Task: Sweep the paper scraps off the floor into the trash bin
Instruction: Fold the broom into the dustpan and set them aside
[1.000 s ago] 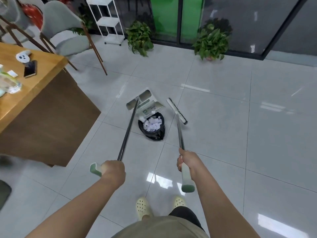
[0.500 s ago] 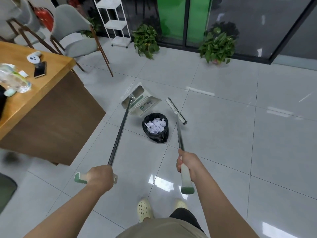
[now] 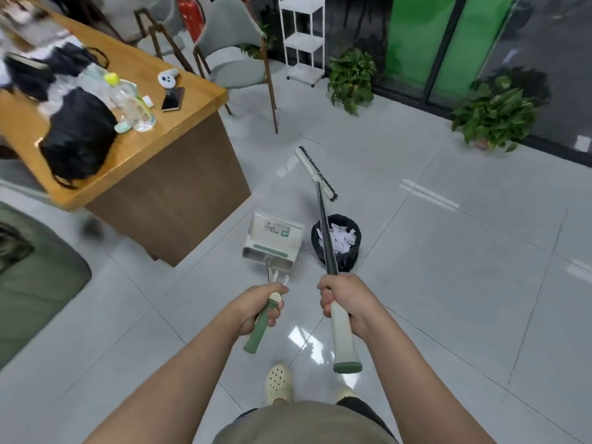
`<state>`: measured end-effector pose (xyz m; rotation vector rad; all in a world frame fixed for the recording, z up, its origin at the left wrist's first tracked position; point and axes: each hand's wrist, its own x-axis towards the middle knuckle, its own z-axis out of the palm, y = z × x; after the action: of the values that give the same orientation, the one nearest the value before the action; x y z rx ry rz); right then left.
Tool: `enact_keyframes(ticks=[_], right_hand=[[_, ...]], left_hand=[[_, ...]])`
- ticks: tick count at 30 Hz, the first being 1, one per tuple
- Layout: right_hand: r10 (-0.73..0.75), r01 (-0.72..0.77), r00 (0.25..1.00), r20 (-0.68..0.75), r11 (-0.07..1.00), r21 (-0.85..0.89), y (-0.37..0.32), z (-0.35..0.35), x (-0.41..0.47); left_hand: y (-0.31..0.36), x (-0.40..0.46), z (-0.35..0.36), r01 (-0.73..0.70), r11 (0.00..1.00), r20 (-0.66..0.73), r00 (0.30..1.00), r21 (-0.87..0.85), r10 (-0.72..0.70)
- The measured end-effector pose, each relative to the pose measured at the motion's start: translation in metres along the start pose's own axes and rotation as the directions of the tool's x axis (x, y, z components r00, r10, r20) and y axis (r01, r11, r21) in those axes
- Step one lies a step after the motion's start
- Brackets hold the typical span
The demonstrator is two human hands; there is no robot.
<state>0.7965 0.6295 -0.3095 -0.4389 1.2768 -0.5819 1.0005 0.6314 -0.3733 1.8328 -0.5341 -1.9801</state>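
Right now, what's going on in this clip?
A person is finishing a floor sweep. The left hand grips the dustpan by its handle, and the pan sits beside the black-lined trash bin. The right hand grips the broom, whose head is beyond the bin. White paper scraps already lie in the bin, and no scraps show on the tiles nearby.

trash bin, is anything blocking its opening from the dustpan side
Mostly no. The trash bin stands open, with paper scraps inside, and the dustpan sits apart on its left. Only the broom handle, gripped by the right hand, crosses above the opening.
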Motion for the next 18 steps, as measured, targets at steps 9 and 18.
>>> enact_keyframes(ticks=[9, 18], right_hand=[[0.151, -0.109, 0.987, 0.051, 0.874, -0.473, 0.041, 0.053, 0.009], [0.426, -0.361, 0.905, -0.027, 0.73, -0.581, 0.057, 0.069, 0.019]], left_hand=[[-0.072, 0.019, 0.003, 0.028, 0.98, 0.009, 1.0, -0.197, -0.026], [-0.112, 0.039, 0.008, 0.049, 0.947, -0.089, 0.993, -0.319, -0.081]])
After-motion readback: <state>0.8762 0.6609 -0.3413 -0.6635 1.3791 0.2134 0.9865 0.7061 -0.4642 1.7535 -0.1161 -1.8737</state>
